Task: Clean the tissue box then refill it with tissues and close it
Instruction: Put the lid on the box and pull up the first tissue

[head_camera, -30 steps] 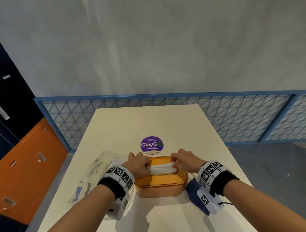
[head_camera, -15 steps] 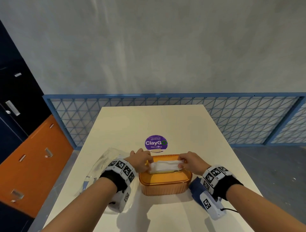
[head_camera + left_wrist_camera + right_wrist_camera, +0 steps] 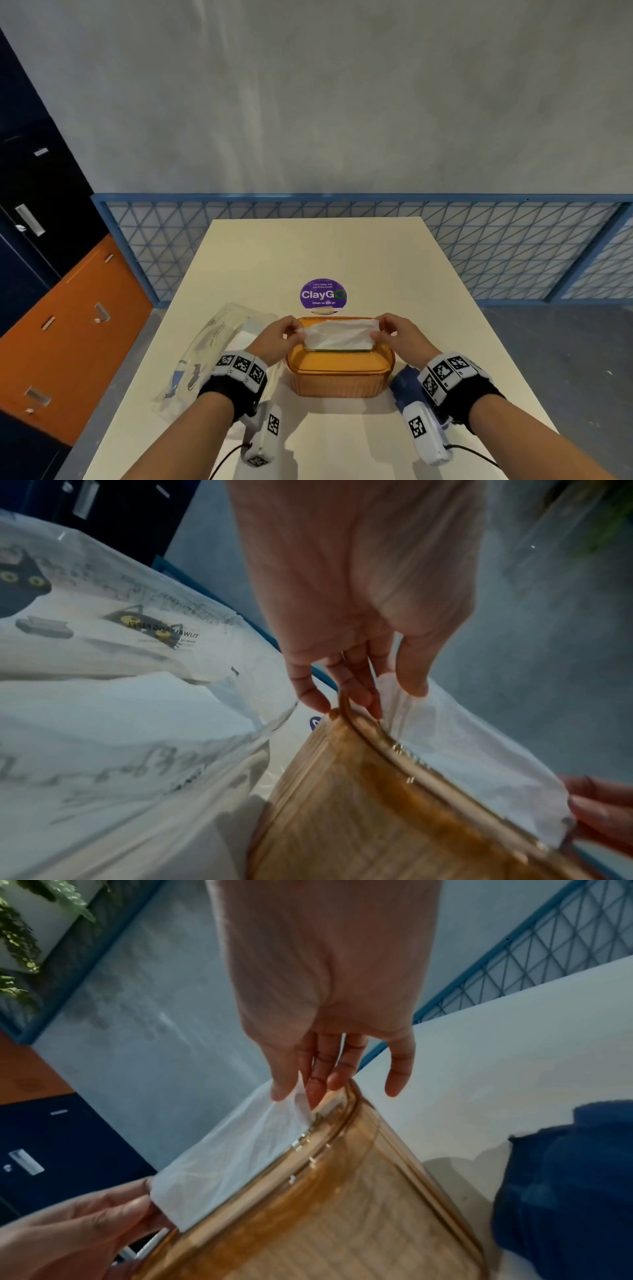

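Closest in, the amber tissue box (image 3: pixel 339 373) sits lid-on near the front of the pale surface (image 3: pixel 342 253), and everything else places off it. A dark blue cloth (image 3: pixel 561 1164) lies just beside its right end, and a clear printed plastic wrapper (image 3: pixel 113 696) with some white stock inside lies just beside its left end. Up on the lid, a white tissue (image 3: pixel 337 334) stands out of the slot, stretched flat between both hands. The left hand (image 3: pixel 274 337) pinches its left edge between thumb and fingertips, while the right hand (image 3: pixel 399 334) pinches the right edge the same way, little finger held off. That sheet looks feather-light, limp and easy to tear, so I'd say the edges are the place to hold, with an even, gentle pull and no jerking. The box looks like rigid, smooth, glossy plastic, light enough to slide under a tug; its ribbed side walls or rim seem the safer grip. Beyond the box, a round purple ClayGo sticker (image 3: pixel 323 294) sits on the surface, and further still a blue lattice railing (image 3: pixel 479 246) runs behind it.
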Motion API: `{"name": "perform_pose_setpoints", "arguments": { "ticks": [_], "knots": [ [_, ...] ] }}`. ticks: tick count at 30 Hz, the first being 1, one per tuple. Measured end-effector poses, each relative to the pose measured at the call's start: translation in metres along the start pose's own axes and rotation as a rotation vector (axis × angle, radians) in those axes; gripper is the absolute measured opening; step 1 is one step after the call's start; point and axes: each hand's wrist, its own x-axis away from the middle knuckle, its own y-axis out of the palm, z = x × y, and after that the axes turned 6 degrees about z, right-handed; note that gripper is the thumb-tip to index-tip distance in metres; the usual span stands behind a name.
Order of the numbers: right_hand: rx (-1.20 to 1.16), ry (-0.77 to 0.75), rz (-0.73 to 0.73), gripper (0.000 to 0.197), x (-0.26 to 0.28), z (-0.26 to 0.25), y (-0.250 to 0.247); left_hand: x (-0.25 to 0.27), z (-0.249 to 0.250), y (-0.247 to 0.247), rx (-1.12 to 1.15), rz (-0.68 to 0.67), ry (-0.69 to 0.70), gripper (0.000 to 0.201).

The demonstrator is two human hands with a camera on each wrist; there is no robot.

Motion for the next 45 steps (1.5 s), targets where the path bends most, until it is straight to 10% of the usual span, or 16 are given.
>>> {"name": "perform_pose_setpoints", "arguments": {
  "ticks": [22,34,45],
  "knots": [
    [0.019,-0.021,0.132,0.005,0.005,0.000,0.008,-0.001,0.005,0.010,0.078,0.110,-0.001,0.017],
    [0.128,-0.010,-0.015,0.084,0.010,0.007,0.008,0.011,-0.009,0.013,-0.241,0.043,0.053,0.079],
    [0.056,-0.003,0.050,0.067,0.007,0.009,0.006,0.006,-0.004,0.022,-0.295,0.125,0.053,0.064]
  ]
}}
